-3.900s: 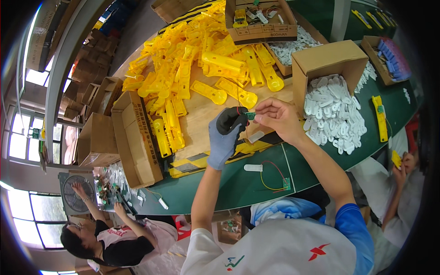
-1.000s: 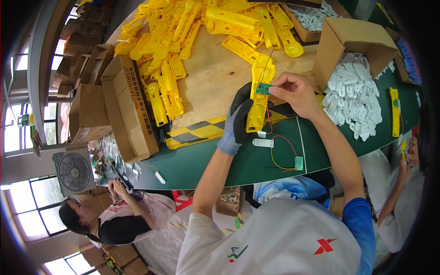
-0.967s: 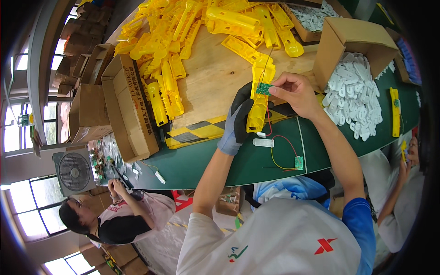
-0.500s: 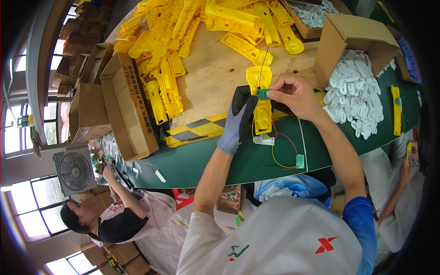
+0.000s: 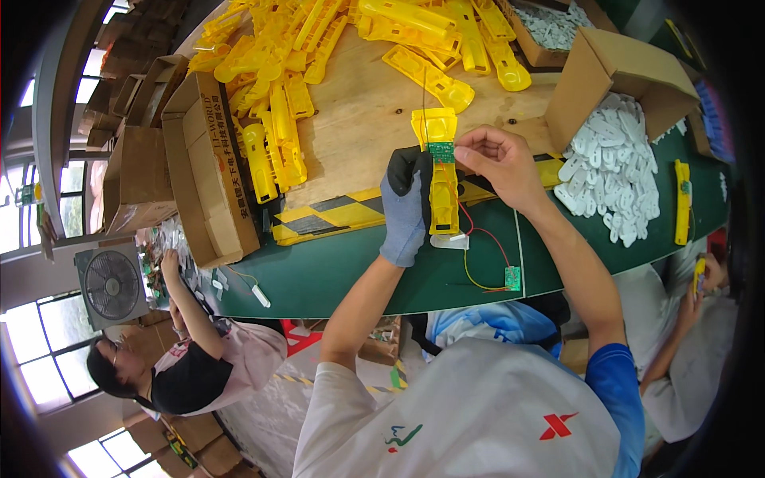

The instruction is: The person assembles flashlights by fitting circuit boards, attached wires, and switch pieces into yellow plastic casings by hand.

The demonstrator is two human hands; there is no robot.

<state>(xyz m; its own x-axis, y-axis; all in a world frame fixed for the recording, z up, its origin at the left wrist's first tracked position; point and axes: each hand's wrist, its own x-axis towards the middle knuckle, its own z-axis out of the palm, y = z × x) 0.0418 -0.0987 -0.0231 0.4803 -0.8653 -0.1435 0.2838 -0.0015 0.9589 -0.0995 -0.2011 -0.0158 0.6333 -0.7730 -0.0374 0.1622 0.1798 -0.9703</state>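
Note:
My left hand [image 5: 404, 209], in a grey and black glove, is closed round the left side of a long yellow plastic shell [image 5: 445, 196]. The shell stands with its hollow side toward me. A green circuit board [image 5: 441, 152] lies across its upper part, and a thin dark wire rises from there. My bare right hand [image 5: 504, 169] has thumb and fingers pinched at the board's right edge. At the shell's lower end is a white plastic piece [image 5: 451, 241]. Red and yellow wires run from there to a smaller green board [image 5: 512, 278] on the green table.
Yellow shells [image 5: 271, 64] are heaped on the wooden board [image 5: 358, 119], edged with striped tape. A tipped cardboard box [image 5: 586, 80] spills white plastic parts [image 5: 610, 171] at right. An open carton [image 5: 209, 175] stands left. Co-workers sit at left [image 5: 199, 358] and right [image 5: 677, 342].
The circuit board has turned to show more of its face and sits squarer across the shell. Both hands keep their hold. The whole view has shifted slightly.

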